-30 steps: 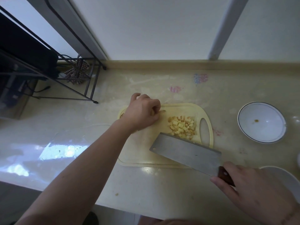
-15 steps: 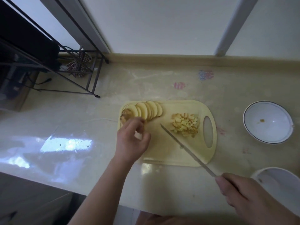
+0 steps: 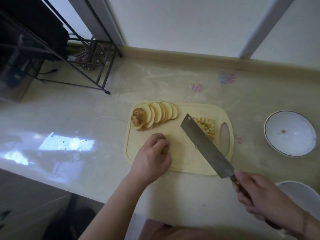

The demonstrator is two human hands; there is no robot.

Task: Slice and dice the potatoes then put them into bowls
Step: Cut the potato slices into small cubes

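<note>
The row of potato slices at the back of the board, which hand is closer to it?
Left. The left hand rests on the cutting board just in front of the potato slices; the right hand is off the board's near right corner, gripping the cleaver.

Right hand point(image 3: 265, 198) grips cleaver point(image 3: 206, 147) over board point(image 3: 183, 160).

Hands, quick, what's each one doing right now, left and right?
Left hand: fingers curled on the cutting board; whether they hold a slice cannot be told.
Right hand: gripping the cleaver by its handle.
</note>
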